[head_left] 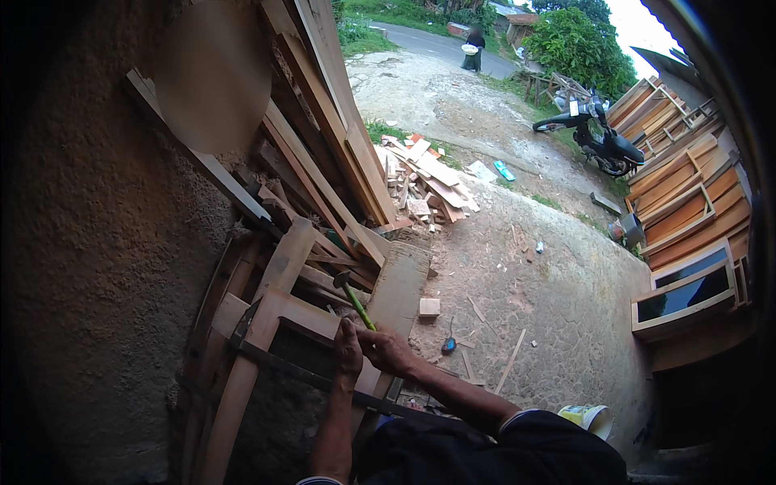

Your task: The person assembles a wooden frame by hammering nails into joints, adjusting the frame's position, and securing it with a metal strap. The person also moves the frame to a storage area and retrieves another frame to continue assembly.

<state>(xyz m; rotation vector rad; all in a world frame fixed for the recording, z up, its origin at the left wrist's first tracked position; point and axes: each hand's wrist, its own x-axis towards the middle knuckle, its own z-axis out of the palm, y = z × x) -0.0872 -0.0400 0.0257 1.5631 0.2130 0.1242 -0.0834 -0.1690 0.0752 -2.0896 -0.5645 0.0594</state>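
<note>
My right hand [386, 350] is closed around the green handle of a hammer [356, 306], whose head points up and away to the left. Right beside it, my left hand [348, 349] has its fingers pressed together; what they hold, if anything, is hidden. Both hands are over a wooden frame [263, 330] of joined light boards. A long dark metal bar [311, 377] crosses the frame beneath my forearms. Just beyond my right hand lies a thick, worn plank [400, 275].
Long boards [335, 105] lean against the left wall. Wood scraps [428, 178] lie heaped beyond the bench. A small wood block [429, 307] and a blue tool [449, 346] are on the floor. A bucket [596, 420], window frame [683, 289] and motorbike [602, 137] stand rightward; a person [474, 50] is far off.
</note>
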